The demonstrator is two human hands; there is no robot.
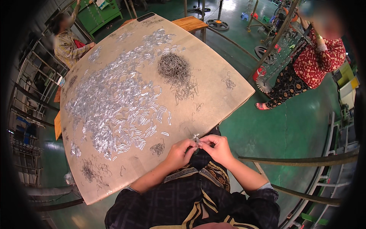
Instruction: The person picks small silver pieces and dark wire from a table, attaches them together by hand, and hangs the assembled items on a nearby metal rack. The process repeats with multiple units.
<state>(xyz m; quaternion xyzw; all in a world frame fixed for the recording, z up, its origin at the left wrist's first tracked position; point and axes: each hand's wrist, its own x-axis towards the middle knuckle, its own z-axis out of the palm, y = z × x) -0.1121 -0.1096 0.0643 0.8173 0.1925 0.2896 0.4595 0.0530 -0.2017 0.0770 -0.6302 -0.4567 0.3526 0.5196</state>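
Down at the lower centre of the frame, our left hand [180,152] and right hand [217,148] meet fingertip to fingertip, both pinching one small shiny metal piece [196,138] between them — just past the near edge of the tan table [213,72]. Silvery clips [114,103] spread across the table's left half — a dark wire heap [174,68] sits toward upper centre.

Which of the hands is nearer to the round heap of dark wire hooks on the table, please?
The left hand: it lies almost straight below the wire heap. The right hand sits further over to the right, off the table edge.
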